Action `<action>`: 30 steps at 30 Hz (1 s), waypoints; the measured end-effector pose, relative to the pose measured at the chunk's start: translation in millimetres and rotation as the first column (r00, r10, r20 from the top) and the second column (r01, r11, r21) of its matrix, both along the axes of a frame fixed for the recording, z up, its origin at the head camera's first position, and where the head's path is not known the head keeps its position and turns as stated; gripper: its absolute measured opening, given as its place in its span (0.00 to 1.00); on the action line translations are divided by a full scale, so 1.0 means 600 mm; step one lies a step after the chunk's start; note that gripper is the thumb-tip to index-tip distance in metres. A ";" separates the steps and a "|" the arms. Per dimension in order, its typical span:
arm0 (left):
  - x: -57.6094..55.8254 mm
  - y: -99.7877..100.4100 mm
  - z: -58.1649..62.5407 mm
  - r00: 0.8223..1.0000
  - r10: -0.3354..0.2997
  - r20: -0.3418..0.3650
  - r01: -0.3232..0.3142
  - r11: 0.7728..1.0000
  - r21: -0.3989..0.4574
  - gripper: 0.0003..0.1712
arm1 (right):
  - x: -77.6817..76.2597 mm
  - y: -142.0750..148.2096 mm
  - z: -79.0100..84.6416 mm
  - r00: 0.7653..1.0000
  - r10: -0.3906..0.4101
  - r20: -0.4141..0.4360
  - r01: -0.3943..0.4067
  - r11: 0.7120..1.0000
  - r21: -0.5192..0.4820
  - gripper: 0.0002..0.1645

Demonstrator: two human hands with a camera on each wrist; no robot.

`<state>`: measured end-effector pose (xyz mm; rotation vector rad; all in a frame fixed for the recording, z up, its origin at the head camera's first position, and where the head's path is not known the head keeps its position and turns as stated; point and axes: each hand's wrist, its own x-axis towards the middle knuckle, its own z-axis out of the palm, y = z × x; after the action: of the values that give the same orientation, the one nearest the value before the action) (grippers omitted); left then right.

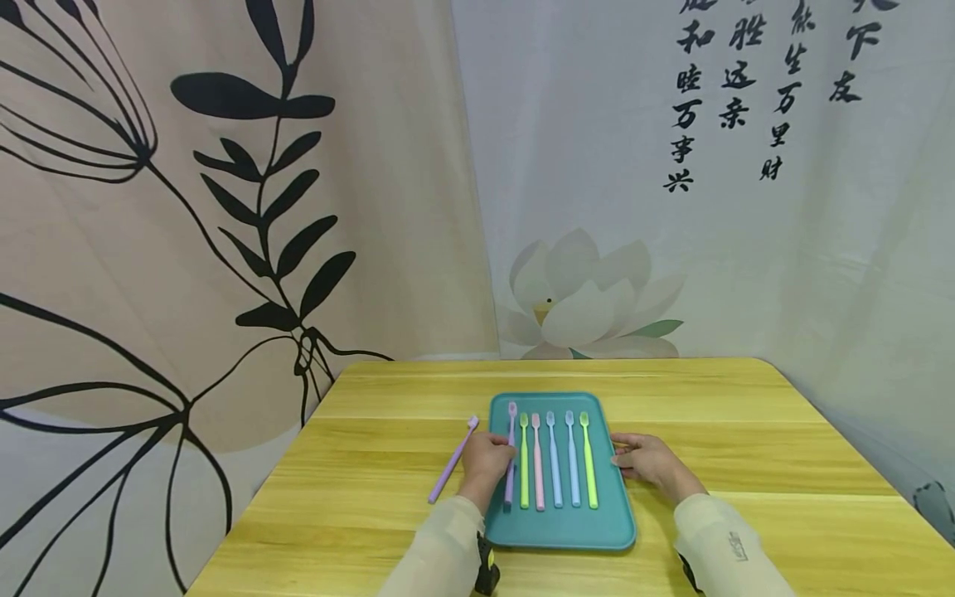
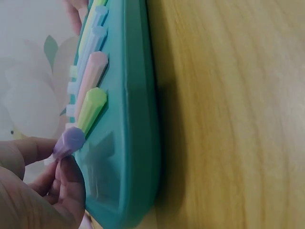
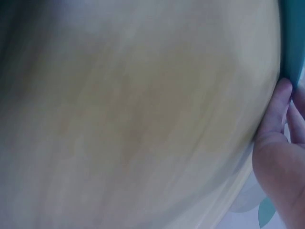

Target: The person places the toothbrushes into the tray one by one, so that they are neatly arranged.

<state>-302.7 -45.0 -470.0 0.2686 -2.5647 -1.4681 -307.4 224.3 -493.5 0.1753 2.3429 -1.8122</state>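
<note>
My left hand (image 1: 483,463) pinches a purple toothbrush (image 1: 510,487) between thumb and fingers, at the left side of a teal tray (image 1: 555,535). In the left wrist view, that toothbrush's handle end (image 2: 73,138) points toward the camera. Beside it in the tray, a lime-green toothbrush (image 1: 525,473), a pink toothbrush (image 1: 538,473), two blue ones and another lime-green toothbrush (image 1: 588,464) lie in a row, heads at the far end. My right hand (image 1: 652,466) touches the tray's right edge with its fingertips; the right wrist view shows the thumb against the tray's side (image 3: 291,43).
Another purple toothbrush (image 1: 450,466) lies slanted on the wooden table (image 1: 358,497), left of my left hand. A printed cloth (image 1: 395,207) with plants, a lotus and writing hangs behind the table's far edge.
</note>
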 end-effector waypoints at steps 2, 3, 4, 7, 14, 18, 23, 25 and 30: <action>0.002 0.002 0.001 1.000 -0.001 0.004 0.001 1.000 -0.010 0.05 | 0.000 0.000 -0.001 1.000 -0.001 -0.001 0.001 1.000 -0.003 0.32; 0.003 0.003 0.003 1.000 0.001 0.003 -0.001 1.000 -0.020 0.04 | 0.000 0.000 -0.001 1.000 -0.003 0.000 0.003 1.000 -0.004 0.32; 0.005 0.004 0.005 1.000 0.003 0.003 -0.003 1.000 -0.028 0.04 | 0.000 0.000 -0.001 1.000 -0.002 0.000 0.002 1.000 -0.003 0.32; 0.007 0.005 0.009 1.000 0.006 0.012 -0.005 0.999 -0.045 0.03 | 0.000 0.000 -0.001 1.000 -0.003 0.003 0.003 1.000 0.003 0.32; 0.006 0.006 0.005 0.999 -0.005 0.038 0.008 0.998 -0.068 0.02 | 0.000 0.001 0.001 1.000 -0.002 0.013 0.002 1.000 -0.001 0.33; 0.005 0.006 0.002 1.000 -0.006 0.026 0.008 0.995 -0.096 0.01 | -0.001 0.001 0.000 1.000 -0.010 0.015 0.010 1.000 0.002 0.32; 0.004 0.009 -0.002 1.000 -0.014 0.024 0.017 0.993 -0.118 0.07 | 0.001 0.002 -0.001 1.000 -0.003 0.010 0.003 1.000 0.016 0.32; 0.005 0.011 -0.003 0.999 -0.025 0.025 0.028 0.991 -0.134 0.10 | 0.002 0.002 -0.001 1.000 -0.002 0.008 0.002 1.000 0.018 0.32; 0.007 0.015 0.000 0.999 -0.030 0.039 0.036 0.983 -0.182 0.14 | 0.002 0.002 0.001 1.000 0.003 0.006 -0.004 1.000 0.022 0.33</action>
<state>-298.5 -35.8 -470.1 0.2293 -2.7222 -1.2369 -306.4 225.7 -492.6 0.1794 2.3582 -1.7824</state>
